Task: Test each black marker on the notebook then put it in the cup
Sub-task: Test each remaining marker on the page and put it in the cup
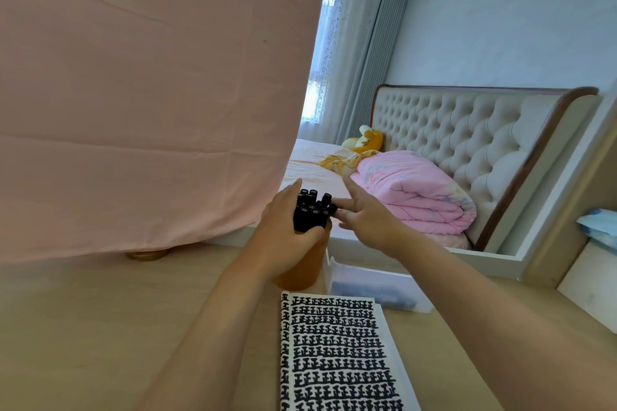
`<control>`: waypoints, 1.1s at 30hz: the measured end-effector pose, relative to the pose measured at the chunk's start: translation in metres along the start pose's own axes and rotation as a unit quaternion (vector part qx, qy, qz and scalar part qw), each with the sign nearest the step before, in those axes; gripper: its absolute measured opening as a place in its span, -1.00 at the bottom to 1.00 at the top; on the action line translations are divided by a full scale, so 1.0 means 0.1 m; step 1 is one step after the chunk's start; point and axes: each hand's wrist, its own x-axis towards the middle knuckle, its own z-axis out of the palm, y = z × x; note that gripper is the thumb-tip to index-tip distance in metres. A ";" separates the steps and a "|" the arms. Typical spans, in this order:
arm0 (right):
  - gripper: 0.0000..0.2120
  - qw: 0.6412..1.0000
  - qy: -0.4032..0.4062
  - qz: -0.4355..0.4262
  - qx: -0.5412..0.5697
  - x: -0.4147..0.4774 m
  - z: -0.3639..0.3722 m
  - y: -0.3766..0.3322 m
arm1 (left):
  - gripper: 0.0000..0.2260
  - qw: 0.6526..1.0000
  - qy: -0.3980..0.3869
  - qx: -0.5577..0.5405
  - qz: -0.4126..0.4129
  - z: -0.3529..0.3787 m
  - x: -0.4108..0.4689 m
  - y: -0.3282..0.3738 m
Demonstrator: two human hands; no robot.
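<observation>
An orange cup (307,264) stands on the wooden desk, packed with several black markers (312,210) that stick out of its top. My left hand (283,230) grips the bundle of markers just above the cup's rim. To the right of the bundle, my right hand (364,210) has its fingers spread, and the fingertips touch the marker caps. The open notebook (337,354) lies in front of the cup, its page filled with rows of black test marks.
A clear plastic box (374,284) with dark items inside sits right of the cup. A pink sheet (150,93) hangs over the desk's back left, with a gold lid (147,255) under its hem. A bed with a pink quilt (414,190) lies beyond.
</observation>
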 end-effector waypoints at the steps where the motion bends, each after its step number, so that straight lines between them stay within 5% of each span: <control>1: -0.40 1.000 0.004 0.000 -0.007 -0.03 -0.04 0.02 | -0.26 1.000 -0.010 -0.009 0.005 0.00 -0.01 0.02; 4: -0.71 0.990 -0.018 0.038 -0.131 -0.14 -0.17 0.10 | -0.17 0.999 -0.034 -0.007 -0.010 0.00 -0.02 0.00; 10: -0.67 0.918 -0.168 0.121 -0.339 -0.33 -0.22 0.28 | -0.16 0.999 -0.017 0.035 -0.016 0.02 -0.01 -0.03; 21: -0.75 0.910 -0.189 0.135 -0.344 -0.29 -0.17 0.41 | -0.16 0.999 -0.011 0.041 -0.027 0.08 0.02 -0.12; 26: -0.72 0.943 -0.168 0.120 -0.263 -0.35 -0.15 0.42 | -0.18 0.999 -0.014 0.047 -0.023 0.08 0.03 -0.12; 33: -0.65 0.957 -0.009 -0.006 -0.289 -0.43 -0.25 0.34 | -0.14 0.986 0.045 0.155 0.037 0.05 -0.01 0.04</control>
